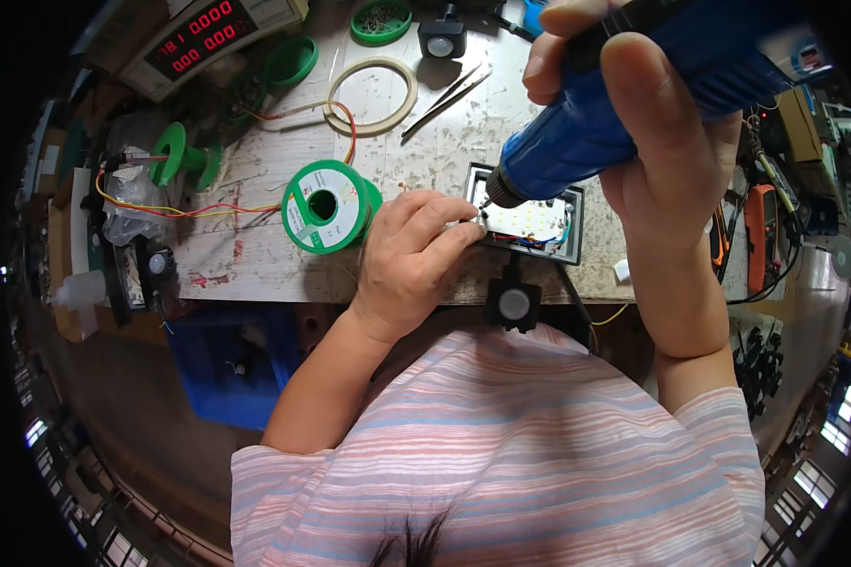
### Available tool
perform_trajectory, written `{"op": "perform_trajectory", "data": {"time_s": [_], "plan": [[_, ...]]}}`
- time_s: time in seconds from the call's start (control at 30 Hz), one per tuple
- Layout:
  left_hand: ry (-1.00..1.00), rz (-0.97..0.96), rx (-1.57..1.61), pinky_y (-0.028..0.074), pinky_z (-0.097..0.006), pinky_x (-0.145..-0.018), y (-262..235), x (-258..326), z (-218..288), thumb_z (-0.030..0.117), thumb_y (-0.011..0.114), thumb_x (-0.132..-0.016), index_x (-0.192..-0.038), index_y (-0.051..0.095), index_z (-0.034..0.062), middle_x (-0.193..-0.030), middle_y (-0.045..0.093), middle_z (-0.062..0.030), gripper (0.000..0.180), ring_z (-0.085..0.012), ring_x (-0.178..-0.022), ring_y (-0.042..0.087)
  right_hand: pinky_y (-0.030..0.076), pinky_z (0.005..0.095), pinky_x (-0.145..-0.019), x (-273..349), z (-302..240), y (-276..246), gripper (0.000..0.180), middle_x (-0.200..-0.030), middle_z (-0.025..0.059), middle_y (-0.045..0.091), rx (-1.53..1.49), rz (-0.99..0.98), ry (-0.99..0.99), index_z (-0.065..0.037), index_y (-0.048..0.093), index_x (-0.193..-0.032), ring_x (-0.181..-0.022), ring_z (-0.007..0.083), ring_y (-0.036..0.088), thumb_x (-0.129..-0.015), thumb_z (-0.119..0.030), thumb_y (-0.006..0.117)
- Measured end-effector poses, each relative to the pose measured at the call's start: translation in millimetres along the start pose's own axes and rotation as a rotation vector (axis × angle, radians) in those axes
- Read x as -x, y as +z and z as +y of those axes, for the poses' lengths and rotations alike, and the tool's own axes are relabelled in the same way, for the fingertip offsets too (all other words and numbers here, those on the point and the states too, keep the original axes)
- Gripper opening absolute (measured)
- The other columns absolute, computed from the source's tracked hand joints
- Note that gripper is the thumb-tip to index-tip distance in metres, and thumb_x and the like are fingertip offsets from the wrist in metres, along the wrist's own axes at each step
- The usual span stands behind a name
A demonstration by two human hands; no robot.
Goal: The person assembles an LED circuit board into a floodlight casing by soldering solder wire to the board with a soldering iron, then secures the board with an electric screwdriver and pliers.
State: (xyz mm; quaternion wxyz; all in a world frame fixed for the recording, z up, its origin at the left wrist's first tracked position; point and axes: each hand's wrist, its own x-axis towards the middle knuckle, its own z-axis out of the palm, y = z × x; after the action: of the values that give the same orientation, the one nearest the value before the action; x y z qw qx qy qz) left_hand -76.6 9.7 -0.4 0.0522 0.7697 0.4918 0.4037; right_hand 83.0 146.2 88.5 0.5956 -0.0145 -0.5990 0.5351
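Note:
My right hand (657, 123) grips a blue electric screwdriver (615, 113), held upright with its bit pressed down at the left corner of a small black-framed lamp housing (569, 248) with a white LED board inside. My left hand (411, 255) rests on the bench edge with its fingertips pinched at that same corner, right under the bit, steadying the housing. A black round sensor part (514, 303) hangs off the housing's near edge.
A green solder spool (326, 205) lies just left of my left hand. Further back are a tape ring (371, 93), tweezers (447, 99), green lids, a black sensor module (442, 38), and a scale with red digits (194, 38). Tools lie at right (761, 236).

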Motion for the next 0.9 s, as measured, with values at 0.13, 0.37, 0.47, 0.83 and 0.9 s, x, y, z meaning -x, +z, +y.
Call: {"op": "perform_trajectory", "data": {"time_s": [0.13,0.37,0.47,0.83,0.9], "plan": [[-0.004,0.008,0.014,0.052,-0.04,-0.084,0.0,-2.1,0.3,0.001,0.079,-0.065,-0.093,0.07,0.0095,-0.103,0.068,-0.0024,0.031,-0.0266,-0.097,0.063,0.06,0.0324,-0.071,0.0,-9.6,14.5,0.047,-0.099,0.0159,0.072,0.13,0.092,0.146,-0.002,0.052,-0.13,-0.08,0.0199,0.072,-0.091,-0.011,0.076],[0.011,-0.043,0.023,0.053,-0.037,-0.077,1.8,-5.3,1.3,0.0,0.076,-0.064,-0.09,0.069,0.0085,-0.098,0.068,-0.0025,0.028,-0.0239,-0.091,0.065,0.05,0.0189,-0.061,-17.8,-6.9,14.2,0.023,-0.086,0.0049,0.07,-0.057,-0.109,0.358,-0.003,0.068,-0.106,-0.072,0.0075,0.065,-0.087,-0.002,0.079],[-0.003,-0.008,0.035,0.054,-0.036,-0.07,5.1,-4.8,3.7,-0.001,0.077,-0.063,-0.089,0.069,0.0072,-0.096,0.066,-0.0039,0.028,-0.0236,-0.084,0.065,0.051,0.0191,-0.061,-15.3,4.3,33.2,0.03,-0.091,0.0041,0.069,0.008,0.045,0.344,-0.003,0.061,-0.111,-0.075,0.0075,0.065,-0.087,0.003,0.077],[-0.109,0.001,-0.001,0.052,-0.034,-0.058,8.6,-0.9,13.1,-0.007,0.081,-0.063,-0.089,0.068,0.0048,-0.095,0.058,-0.0074,0.031,-0.0222,-0.071,0.063,0.056,0.0215,-0.062,-9.2,22.9,20.3,0.036,-0.09,0.0048,0.067,0.035,0.075,0.075,-0.003,0.053,-0.115,-0.075,0.0085,0.066,-0.087,0.01,0.072],[-0.109,-0.003,-0.012,0.052,-0.034,-0.058,7.8,-1.2,11.9,-0.006,0.081,-0.063,-0.089,0.068,0.0052,-0.094,0.058,-0.0071,0.031,-0.0223,-0.071,0.064,0.056,0.0218,-0.062,-11.8,22.1,19.7,0.038,-0.089,0.0045,0.067,-0.046,0.039,0.11,-0.003,0.053,-0.116,-0.076,0.009,0.067,-0.086,0.012,0.071]]}}
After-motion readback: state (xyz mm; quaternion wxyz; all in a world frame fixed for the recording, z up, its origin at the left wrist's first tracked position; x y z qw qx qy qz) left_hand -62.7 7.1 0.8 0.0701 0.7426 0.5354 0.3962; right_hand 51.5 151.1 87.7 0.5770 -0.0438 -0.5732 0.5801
